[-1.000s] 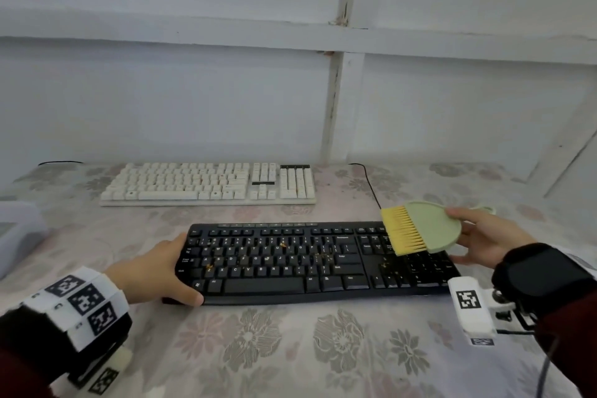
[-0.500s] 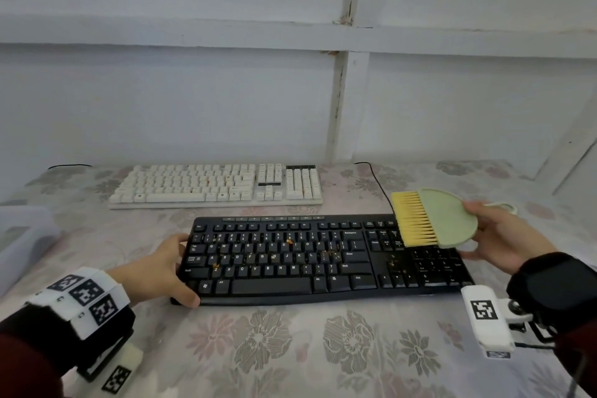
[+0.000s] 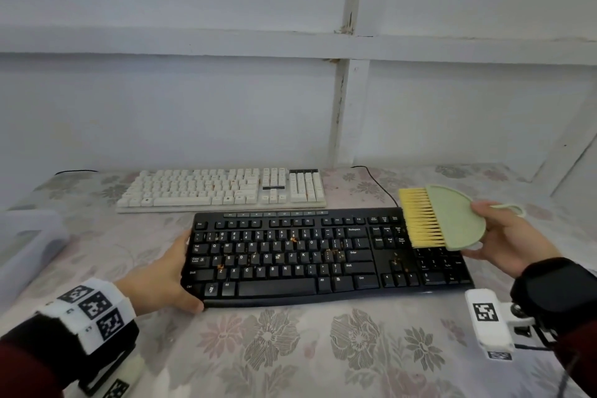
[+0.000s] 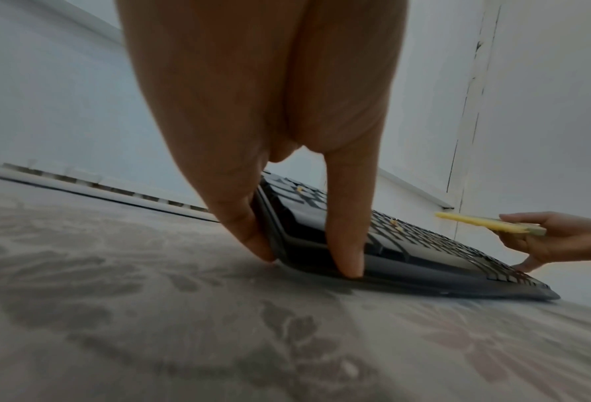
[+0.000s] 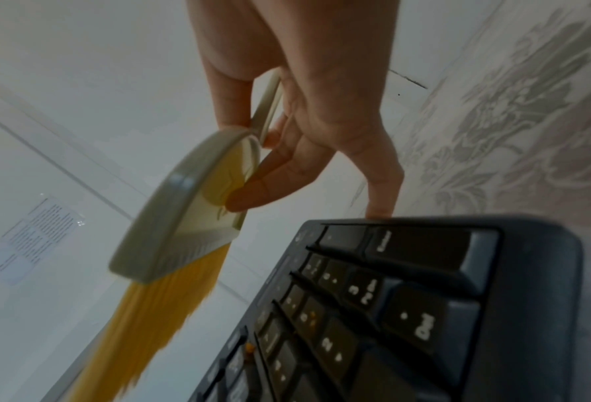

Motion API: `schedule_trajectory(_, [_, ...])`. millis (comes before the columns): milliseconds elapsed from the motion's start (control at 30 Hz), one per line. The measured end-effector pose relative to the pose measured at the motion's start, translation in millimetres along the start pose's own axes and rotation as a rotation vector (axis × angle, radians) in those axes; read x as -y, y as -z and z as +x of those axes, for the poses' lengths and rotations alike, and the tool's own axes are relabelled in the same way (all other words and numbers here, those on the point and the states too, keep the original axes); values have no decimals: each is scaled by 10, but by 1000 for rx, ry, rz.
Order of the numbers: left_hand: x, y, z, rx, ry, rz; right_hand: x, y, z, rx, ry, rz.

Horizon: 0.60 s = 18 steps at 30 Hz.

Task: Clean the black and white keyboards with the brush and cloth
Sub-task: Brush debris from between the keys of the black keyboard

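Nearest me, my left hand clasps the left end of the black keyboard: the thumb lies along the front corner, and in the left wrist view the fingers press against the end edge, which is raised slightly off the flowered tablecloth. The black keyboard lies lengthwise before me, with orange crumbs scattered among its letter keys and near the arrow keys. My right hand grips the brush, a pale green half-round body with yellow bristles pointing left; thumb on top, fingers beneath. The brush hangs above the number pad at the keyboard's right end, bristles clear of the keys. In the right wrist view one finger of that hand reaches down to the far right corner of the black keyboard. Behind the black keyboard, near but apart from it, the white keyboard lies parallel, close to the wall. A black cable runs along the cloth to the right of the white keyboard. No cloth for wiping shows in any view.
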State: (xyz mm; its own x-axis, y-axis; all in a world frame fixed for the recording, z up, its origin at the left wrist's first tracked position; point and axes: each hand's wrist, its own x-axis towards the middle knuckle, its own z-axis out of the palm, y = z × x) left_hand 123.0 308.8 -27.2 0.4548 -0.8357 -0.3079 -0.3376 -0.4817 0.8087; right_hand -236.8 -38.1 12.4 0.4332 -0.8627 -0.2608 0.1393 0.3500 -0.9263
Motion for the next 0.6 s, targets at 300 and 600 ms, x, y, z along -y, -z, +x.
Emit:
schedule_trajectory(300, [-37,-42,-6,-80,39,28,63,65,-42,-80,51,-22])
schedule_trajectory(600, [-65,-97,4,-124,44,69,544,340,-118,-286,433,-81])
